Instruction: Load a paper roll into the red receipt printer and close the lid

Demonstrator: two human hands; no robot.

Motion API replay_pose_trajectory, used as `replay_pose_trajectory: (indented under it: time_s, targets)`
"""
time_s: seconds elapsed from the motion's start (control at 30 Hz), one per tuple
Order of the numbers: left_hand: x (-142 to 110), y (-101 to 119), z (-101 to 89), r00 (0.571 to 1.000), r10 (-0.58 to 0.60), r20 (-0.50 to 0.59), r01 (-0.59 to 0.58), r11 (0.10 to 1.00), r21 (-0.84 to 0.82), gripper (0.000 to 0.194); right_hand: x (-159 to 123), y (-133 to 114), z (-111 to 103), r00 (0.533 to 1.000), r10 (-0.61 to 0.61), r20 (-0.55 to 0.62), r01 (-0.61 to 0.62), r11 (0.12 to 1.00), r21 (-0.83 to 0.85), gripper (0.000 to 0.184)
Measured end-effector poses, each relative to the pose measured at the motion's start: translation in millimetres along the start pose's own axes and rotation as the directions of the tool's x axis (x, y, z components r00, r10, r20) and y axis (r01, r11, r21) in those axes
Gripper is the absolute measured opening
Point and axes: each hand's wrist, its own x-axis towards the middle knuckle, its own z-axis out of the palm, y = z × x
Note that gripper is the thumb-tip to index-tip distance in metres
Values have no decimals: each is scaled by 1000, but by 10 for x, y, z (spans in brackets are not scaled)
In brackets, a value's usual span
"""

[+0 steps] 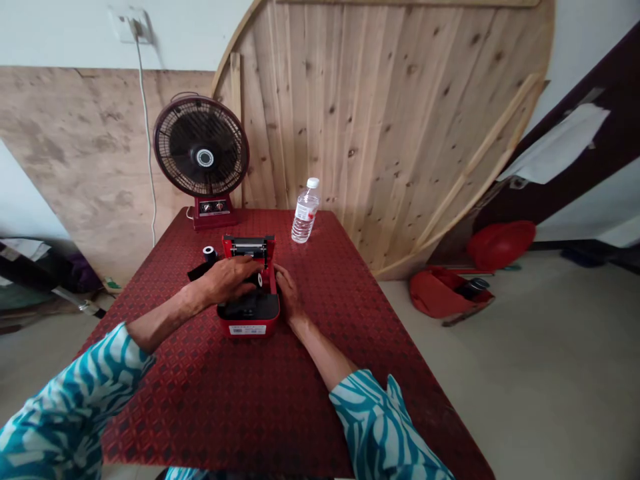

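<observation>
A red and black label printer (253, 325) stands on the table with its lid raised towards the wall. My left hand (231, 279) reaches over from the left into the printer, its fingers bent around a black roll (259, 279) with a white core. Part of the roll is hidden under the fingers. My right hand (290, 293) is pressed along the printer's right side, fingers near the lid hinge. Just behind my left wrist, another black roll (209, 254) with a white core stands beside a loose black strip (198, 271).
On the patterned red table (300, 400), a fan (203, 157) stands at the back left and a clear water bottle (304, 217) at the back right. A round wooden board (360, 120) leans behind. Right of the table, a red bag (435, 297) lies on the floor.
</observation>
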Motion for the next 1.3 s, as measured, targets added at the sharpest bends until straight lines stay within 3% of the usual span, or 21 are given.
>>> replay_pose_trajectory:
  time_s: [0.1, 0.17, 0.27, 0.33, 0.47, 0.6, 0.77, 0.93, 1.17, 1.3]
  targets:
    - [-249, 10, -324, 985, 7, -174, -14, 999, -40, 35, -8, 12, -2, 1000, 11, -14, -11, 1000, 13, 41]
    - [-432, -125, -543, 948, -97, -303, 99, 995, -7, 34, -10, 18, -12, 1000, 23, -4, -23, 1000, 21, 41]
    - [-661, -523, -726, 847, -356, -394, 355, 932, -78, 32, -7, 19, -32, 1000, 15, 11, -14, 1000, -25, 38]
    - [-753, -841, -705, 807, -456, -375, 437, 889, -141, 32, -3, 19, -43, 1000, -1, 7, 1, 998, -61, 37]
    - [-780, -1322, -434, 815, -469, -340, 447, 883, -146, 23, -1, 12, -47, 1000, -13, -8, 12, 995, -101, 36]
    - [-713, -1473, -242, 822, -479, -308, 465, 877, -123, 17, -13, -15, -40, 1000, -1, -17, -1, 993, -118, 36]
    - [-671, -1519, -392, 831, -465, -305, 469, 881, -63, 22, -16, -25, -46, 1000, -3, -8, 2, 991, -133, 35]
    - [-681, -1615, -570, 808, -474, -351, 496, 868, -29, 24, -15, -30, -40, 1000, 18, -12, -19, 995, -96, 35]
    - [-672, -1709, -430, 846, -457, -274, 468, 883, -27, 25, -5, -20, -45, 1000, 10, -23, -13, 995, -95, 35]
    - [-542, -1649, -471, 866, -443, -231, 446, 894, -41, 34, -5, -10, -59, 1000, 8, -12, -9, 994, -112, 35]
